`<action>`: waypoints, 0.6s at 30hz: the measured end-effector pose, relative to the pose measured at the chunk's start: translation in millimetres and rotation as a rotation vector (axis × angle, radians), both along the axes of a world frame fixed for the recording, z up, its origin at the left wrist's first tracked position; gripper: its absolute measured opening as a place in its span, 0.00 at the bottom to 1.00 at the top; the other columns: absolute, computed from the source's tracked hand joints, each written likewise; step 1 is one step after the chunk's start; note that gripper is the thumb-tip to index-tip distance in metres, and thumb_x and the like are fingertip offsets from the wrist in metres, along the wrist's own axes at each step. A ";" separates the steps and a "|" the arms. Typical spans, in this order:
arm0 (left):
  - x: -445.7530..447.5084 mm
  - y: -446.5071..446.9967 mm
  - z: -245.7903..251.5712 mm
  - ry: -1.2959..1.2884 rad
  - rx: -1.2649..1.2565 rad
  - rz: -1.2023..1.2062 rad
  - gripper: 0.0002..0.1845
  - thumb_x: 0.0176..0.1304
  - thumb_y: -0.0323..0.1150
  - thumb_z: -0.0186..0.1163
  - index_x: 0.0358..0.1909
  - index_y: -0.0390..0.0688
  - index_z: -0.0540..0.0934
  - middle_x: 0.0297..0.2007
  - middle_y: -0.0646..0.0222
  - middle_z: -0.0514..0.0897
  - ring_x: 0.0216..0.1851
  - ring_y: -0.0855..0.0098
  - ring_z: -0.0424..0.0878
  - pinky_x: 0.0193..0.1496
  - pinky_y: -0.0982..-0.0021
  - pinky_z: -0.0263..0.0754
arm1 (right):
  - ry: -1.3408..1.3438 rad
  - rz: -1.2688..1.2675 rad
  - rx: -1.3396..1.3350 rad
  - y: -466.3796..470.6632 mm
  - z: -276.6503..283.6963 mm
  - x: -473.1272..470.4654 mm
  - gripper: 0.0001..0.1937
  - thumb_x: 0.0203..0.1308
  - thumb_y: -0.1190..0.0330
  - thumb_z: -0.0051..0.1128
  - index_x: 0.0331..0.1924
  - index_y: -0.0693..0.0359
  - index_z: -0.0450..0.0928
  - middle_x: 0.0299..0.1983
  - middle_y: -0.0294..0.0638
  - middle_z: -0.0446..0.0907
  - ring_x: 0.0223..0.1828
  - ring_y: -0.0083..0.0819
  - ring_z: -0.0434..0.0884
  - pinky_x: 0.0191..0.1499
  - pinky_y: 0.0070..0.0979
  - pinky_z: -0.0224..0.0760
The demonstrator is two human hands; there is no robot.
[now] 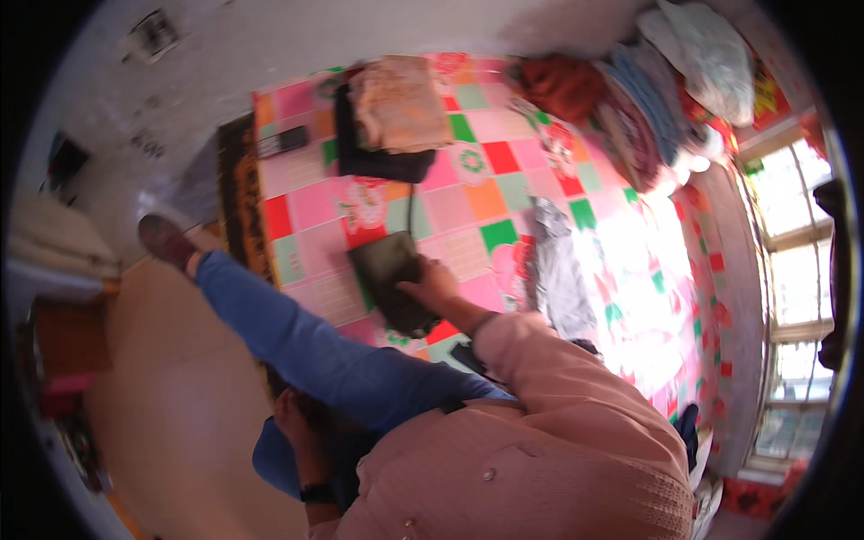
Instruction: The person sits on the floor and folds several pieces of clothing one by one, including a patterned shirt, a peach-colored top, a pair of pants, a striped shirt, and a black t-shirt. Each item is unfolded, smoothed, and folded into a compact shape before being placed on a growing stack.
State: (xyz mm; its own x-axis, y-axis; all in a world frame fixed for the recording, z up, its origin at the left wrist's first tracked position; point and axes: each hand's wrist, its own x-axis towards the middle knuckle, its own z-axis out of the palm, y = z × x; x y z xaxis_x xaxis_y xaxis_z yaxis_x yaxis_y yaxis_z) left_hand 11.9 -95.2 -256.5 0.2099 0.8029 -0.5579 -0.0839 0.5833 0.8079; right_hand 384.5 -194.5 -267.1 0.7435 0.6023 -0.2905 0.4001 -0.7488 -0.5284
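Note:
My right hand (435,287) grips the right edge of a flat, dark olive bag or folded piece (391,273), thumb on top and fingers out of sight behind it. From its top a thin dark cord or strap (410,209) runs towards a folded black garment (385,165). A folded peach garment (401,104) lies on the black one. Down by my bent leg, at the bed's side, is my left hand (293,415); its fingers are near a dark shape (316,410) too shadowed to name, and whether it holds that is unclear.
The checked, flowered bed cover (452,206) spreads under these things. A phone (293,138) lies near its left edge. Right of my hand is a grey garment (560,270). Piled clothes and bedding (641,101) stand at the back right, near a bright window (800,270). My leg (283,324) stretches across the bed's edge.

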 end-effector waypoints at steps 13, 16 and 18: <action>-28.9 13.4 -39.6 0.340 0.213 -0.178 0.13 0.64 0.33 0.54 0.41 0.32 0.79 0.29 0.65 0.81 0.29 0.72 0.77 0.35 0.70 0.72 | 0.102 0.003 0.051 28.0 -6.1 -21.5 0.30 0.43 0.49 0.66 0.46 0.62 0.73 0.44 0.50 0.80 0.46 0.47 0.80 0.48 0.41 0.73; -20.0 8.6 -18.7 0.434 0.252 -0.178 0.13 0.64 0.33 0.54 0.41 0.33 0.79 0.29 0.65 0.81 0.29 0.72 0.77 0.35 0.70 0.72 | 0.247 0.018 0.075 22.4 -5.7 -30.1 0.31 0.43 0.50 0.66 0.48 0.64 0.73 0.44 0.52 0.80 0.47 0.47 0.80 0.50 0.40 0.73; -15.1 5.4 -8.1 0.467 0.260 -0.176 0.13 0.64 0.34 0.54 0.41 0.33 0.79 0.29 0.66 0.81 0.29 0.72 0.77 0.34 0.71 0.72 | 0.410 -0.123 0.171 15.0 -3.7 -33.5 0.30 0.45 0.55 0.68 0.49 0.65 0.73 0.43 0.50 0.81 0.46 0.45 0.81 0.50 0.38 0.73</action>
